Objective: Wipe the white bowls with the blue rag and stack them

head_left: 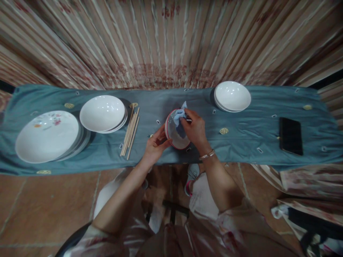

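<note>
Mid-table, our left hand is clamped on the side of a small, round white bowl with a red rim, and our right hand pinches a crumpled light-blue cloth at its inside. Step in hand, we'd judge: wiping the bowl's inner wall. Next move prob. calls for a firm L hold, steady cloth pressure, and a bit of a turn so the wipe gets all the way round.

Pose-wise: L comes in from lower left, thumb near the rim on our side, fingers round the outer wall. R reaches across from the right w/ bent wrist, fingertips bunched on the cloth near the far rim; a silvery metal bracelet sits at that wrist. Whether the bowl's base touches down — can't tell.

Outward we go: just left, a loose bunch of pale, slim chopsticks; past it, a stack of plain white round bowls, then a pile of larger white bowls with a floral print. On the right, a smaller stack of glossy white bowls, and well apart, a black rectangular phone. All on a blue-green patterned tablecloth.
</note>
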`<state>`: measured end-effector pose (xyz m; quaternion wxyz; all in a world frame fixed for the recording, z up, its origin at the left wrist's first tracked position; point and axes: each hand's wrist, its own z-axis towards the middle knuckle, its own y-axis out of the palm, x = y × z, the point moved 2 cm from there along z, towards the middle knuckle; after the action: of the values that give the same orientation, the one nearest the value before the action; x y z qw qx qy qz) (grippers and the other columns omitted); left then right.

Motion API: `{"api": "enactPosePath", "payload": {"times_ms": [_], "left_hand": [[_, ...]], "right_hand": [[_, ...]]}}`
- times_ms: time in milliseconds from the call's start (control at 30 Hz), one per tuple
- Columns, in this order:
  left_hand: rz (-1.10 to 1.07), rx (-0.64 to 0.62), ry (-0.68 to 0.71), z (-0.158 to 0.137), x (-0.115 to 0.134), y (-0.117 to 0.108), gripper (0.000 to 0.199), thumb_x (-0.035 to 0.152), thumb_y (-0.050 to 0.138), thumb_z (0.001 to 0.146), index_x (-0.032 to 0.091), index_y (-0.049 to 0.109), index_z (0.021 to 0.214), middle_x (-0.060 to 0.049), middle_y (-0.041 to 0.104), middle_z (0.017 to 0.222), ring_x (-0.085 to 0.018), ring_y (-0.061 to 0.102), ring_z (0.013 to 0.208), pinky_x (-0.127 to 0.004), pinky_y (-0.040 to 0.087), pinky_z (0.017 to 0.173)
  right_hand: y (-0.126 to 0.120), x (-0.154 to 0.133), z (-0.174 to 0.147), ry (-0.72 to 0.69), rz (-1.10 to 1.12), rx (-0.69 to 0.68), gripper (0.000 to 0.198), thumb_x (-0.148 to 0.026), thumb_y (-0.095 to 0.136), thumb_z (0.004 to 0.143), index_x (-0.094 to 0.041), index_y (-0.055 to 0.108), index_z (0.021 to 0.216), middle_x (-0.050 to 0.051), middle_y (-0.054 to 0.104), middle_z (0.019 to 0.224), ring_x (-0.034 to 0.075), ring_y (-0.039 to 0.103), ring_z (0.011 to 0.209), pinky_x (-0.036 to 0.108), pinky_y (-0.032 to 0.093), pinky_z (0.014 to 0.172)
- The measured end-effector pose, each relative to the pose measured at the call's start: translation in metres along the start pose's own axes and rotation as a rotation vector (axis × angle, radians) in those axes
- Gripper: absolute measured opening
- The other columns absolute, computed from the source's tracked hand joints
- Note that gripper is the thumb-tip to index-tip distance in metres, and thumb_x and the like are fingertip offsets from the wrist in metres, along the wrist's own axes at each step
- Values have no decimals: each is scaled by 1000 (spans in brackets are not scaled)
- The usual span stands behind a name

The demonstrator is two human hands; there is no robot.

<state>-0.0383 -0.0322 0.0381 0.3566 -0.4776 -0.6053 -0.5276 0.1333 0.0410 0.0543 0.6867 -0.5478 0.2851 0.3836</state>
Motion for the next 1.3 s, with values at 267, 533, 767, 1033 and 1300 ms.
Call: {"api": "enactPosePath", "payload": {"times_ms": [267, 533, 767, 1033, 1300], "left_hand": [[5, -10, 0, 2, -4, -2, 88, 37, 90, 65, 23, 58, 146, -9, 76, 120, -25, 71, 107, -31, 60, 81], [-8, -15, 14, 3, -5, -3, 81, 37, 90, 67, 26, 62, 142, -8, 77, 116, -24, 71, 105, -29, 61, 78], [1, 5, 0, 4, -7, -3, 84, 38, 90, 66, 25, 61, 143, -8, 76, 119, -25, 70, 109, -31, 61, 81], [-26, 18, -9, 2, -6, -2, 84, 38, 91, 64, 25, 62, 143, -9, 76, 117, -25, 71, 105, -29, 61, 78], [-26, 27, -20, 3, -10, -3, 86, 39, 91, 64, 24, 60, 144, -9, 75, 119, -26, 71, 105, -33, 61, 79]], "right_hand": [[-12, 15, -1, 70, -183, -30, 33, -27, 58, 90, -19, 72, 118, 13, 76, 111, 29, 71, 100, 45, 55, 94], [-17, 18, -14, 49, -428, -16, 31, -26, 56, 90, -15, 73, 114, 17, 78, 109, 28, 72, 98, 41, 54, 91], [-30, 24, -26, 35, -602, -144, 27, -21, 54, 89, -15, 74, 106, 17, 78, 101, 29, 71, 91, 39, 52, 84], [-43, 19, -39, -16, -653, -366, 33, -17, 54, 91, -15, 71, 119, 18, 75, 118, 32, 69, 108, 42, 51, 96], [-47, -7, -41, -58, -322, -612, 24, -16, 63, 83, -23, 79, 101, 6, 80, 98, 23, 72, 89, 34, 52, 81]]}}
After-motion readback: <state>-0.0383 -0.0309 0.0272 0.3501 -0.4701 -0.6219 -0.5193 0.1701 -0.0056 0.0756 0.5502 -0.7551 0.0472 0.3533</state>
